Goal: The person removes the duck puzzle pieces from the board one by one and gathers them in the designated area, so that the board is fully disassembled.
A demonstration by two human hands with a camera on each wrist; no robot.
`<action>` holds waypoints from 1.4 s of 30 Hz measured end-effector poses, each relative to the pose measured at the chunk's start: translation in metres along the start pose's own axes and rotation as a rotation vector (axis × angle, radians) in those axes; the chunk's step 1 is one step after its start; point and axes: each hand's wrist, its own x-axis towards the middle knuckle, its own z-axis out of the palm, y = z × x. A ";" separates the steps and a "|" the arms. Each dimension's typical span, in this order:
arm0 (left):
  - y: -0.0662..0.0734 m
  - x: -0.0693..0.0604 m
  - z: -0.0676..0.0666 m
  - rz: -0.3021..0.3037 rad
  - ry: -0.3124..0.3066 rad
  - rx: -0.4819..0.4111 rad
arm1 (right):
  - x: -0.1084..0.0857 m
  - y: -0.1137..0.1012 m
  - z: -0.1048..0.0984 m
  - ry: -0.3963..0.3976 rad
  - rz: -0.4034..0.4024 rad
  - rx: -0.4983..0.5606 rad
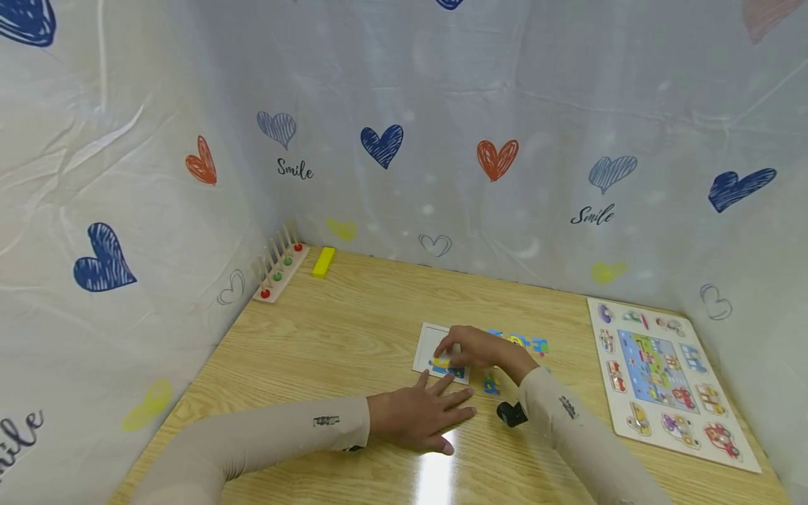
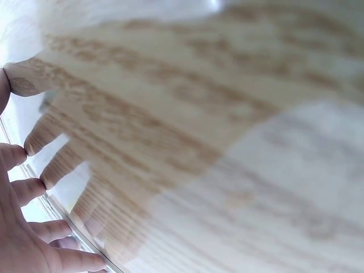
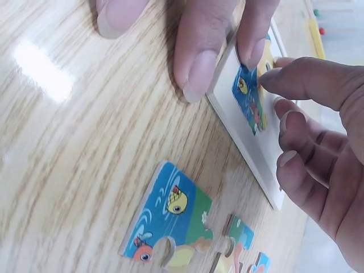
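A white puzzle tray (image 1: 431, 337) lies on the table, with picture pieces (image 3: 245, 98) in blue and yellow along its near side. My right hand (image 1: 475, 347) reaches over it with curled fingers; thumb and fingertips pinch a yellow puzzle piece (image 3: 265, 60) low in the tray. My left hand (image 1: 419, 415) lies flat with spread fingers, its fingertips at the tray's near edge. In the right wrist view one left fingertip touches the blue piece. Beside the tray lies a loose puzzle piece (image 3: 170, 207) with a yellow fish; several more (image 1: 539, 345) lie behind my right wrist.
A large vehicle puzzle board (image 1: 656, 372) lies at the right. At the far left stand a peg rack (image 1: 282, 275) with red and green beads and a yellow block (image 1: 323, 262). A black object (image 1: 511, 414) sits by the right sleeve. Printed curtains bound the table.
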 end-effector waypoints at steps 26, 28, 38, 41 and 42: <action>0.001 -0.001 -0.004 -0.006 -0.023 -0.002 | 0.006 -0.001 0.003 0.005 -0.023 0.191; 0.000 -0.001 -0.004 -0.005 -0.028 -0.013 | 0.007 0.000 0.004 0.003 -0.041 0.195; 0.001 0.000 -0.005 -0.006 -0.023 -0.015 | 0.002 0.001 -0.001 0.043 -0.065 0.211; 0.001 0.000 -0.004 -0.009 -0.018 -0.013 | -0.002 0.001 -0.006 0.059 -0.039 0.245; 0.001 -0.001 -0.004 -0.011 -0.015 -0.010 | -0.004 0.001 -0.007 0.062 -0.029 0.258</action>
